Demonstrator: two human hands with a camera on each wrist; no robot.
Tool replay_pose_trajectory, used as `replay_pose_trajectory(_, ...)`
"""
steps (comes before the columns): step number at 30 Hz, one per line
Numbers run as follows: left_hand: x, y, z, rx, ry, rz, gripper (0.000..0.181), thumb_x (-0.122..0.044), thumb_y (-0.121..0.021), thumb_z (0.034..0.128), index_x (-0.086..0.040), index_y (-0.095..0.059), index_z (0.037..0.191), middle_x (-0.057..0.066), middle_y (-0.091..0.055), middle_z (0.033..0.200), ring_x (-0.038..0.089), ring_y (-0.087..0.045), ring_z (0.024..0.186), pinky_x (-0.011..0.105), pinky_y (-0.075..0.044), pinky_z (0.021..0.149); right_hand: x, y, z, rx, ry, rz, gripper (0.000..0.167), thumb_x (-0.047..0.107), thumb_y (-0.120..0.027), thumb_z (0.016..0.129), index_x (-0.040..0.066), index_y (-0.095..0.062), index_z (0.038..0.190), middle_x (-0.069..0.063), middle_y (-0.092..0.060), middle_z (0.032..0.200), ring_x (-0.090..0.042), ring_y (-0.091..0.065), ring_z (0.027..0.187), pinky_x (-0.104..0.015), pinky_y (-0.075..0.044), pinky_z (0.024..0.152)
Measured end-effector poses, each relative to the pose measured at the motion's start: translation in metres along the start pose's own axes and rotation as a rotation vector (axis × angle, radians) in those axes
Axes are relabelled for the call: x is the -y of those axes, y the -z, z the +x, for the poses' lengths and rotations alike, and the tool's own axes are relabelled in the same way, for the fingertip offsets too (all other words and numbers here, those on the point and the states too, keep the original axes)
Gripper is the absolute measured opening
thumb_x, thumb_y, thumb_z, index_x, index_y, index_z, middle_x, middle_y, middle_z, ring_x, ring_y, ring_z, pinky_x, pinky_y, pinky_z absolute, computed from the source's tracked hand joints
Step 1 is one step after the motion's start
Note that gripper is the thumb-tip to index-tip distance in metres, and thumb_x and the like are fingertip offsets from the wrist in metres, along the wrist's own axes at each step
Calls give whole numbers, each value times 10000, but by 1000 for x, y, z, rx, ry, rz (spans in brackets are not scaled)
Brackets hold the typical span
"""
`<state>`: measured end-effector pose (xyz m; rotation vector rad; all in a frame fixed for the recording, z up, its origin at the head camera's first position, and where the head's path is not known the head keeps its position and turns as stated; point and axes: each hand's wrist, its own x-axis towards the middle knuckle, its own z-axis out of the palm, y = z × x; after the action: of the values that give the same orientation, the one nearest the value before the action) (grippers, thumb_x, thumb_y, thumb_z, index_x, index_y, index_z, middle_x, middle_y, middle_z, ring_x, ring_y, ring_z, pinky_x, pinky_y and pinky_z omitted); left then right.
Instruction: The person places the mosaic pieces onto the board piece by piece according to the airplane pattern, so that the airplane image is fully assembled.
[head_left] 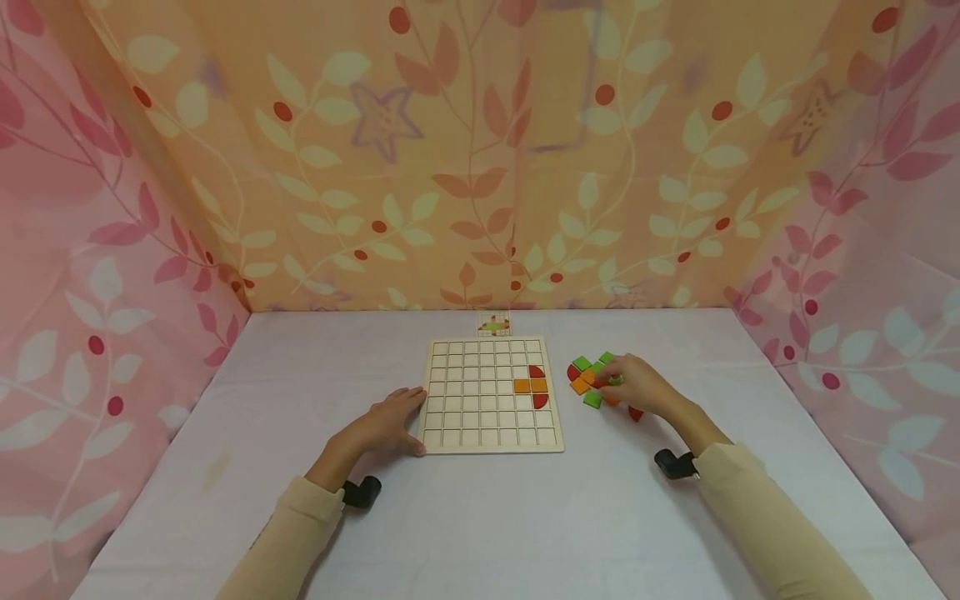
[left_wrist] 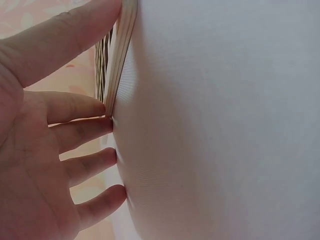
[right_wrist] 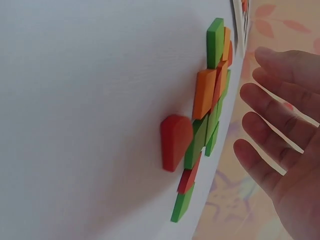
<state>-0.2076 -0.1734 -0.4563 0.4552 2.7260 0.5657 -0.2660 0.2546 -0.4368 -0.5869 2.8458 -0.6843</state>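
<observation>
A square wooden grid board lies flat on the table. Along its right side, two orange squares sit in cells, with a red rounded piece below and another red piece above. My left hand rests at the board's left edge, thumb and index fingertip touching it, fingers spread. To the right, my right hand hovers over loose green, orange and red pieces. In the right wrist view its fingers are relaxed and hold nothing, apart from a red piece and green piece.
A small pattern card lies behind the board, near the table's back edge. Patterned cloth hangs at the back and both sides. White cloth covers the table. Black wrist devices sit at both sleeves.
</observation>
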Motion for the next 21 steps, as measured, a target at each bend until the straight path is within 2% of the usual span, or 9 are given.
replay_pose_trajectory(4,0,0,0,0,-2,-1,936,-261,-842,739,24,-350,1483,193,-321,1571,425,-233,1467,636,-248,1132,-4,-1,-5,15,-26,5,208,136,-690,876,38,-747,1050,-116,-717,1048,-293,-579,1007,-514,-477,930)
replay_pose_trajectory(8,1,-1,1,1,1,-3,941,-266,-843,739,16,-347,1488,189,-318,1573,422,-230,1470,631,-246,1136,-8,-3,-8,18,-44,-8,237,172,-713,869,44,-749,1066,-92,-709,1009,-256,-570,948,-463,-484,885)
replay_pose_trajectory(11,1,-1,1,0,1,2,943,-268,-843,740,15,-345,1489,191,-316,1574,425,-231,1468,637,-247,1133,-12,-5,-9,15,-31,-29,224,172,-726,857,41,-756,1036,-75,-698,966,-243,-571,916,-452,-489,862)
replay_pose_trajectory(15,1,-1,0,-2,2,3,948,-269,-846,736,16,-345,1488,189,-316,1574,424,-233,1468,637,-247,1133,-15,-7,-11,7,-7,-54,197,160,-737,843,37,-759,995,-82,-699,961,-268,-589,941,-493,-486,907)
replay_pose_trajectory(21,0,-1,1,-2,-1,12,948,-267,-847,732,18,-348,1487,189,-321,1572,426,-235,1467,638,-252,1129,-16,-8,-13,17,-13,-64,202,155,-741,837,40,-758,1002,-60,-679,945,-241,-568,913,-487,-489,895)
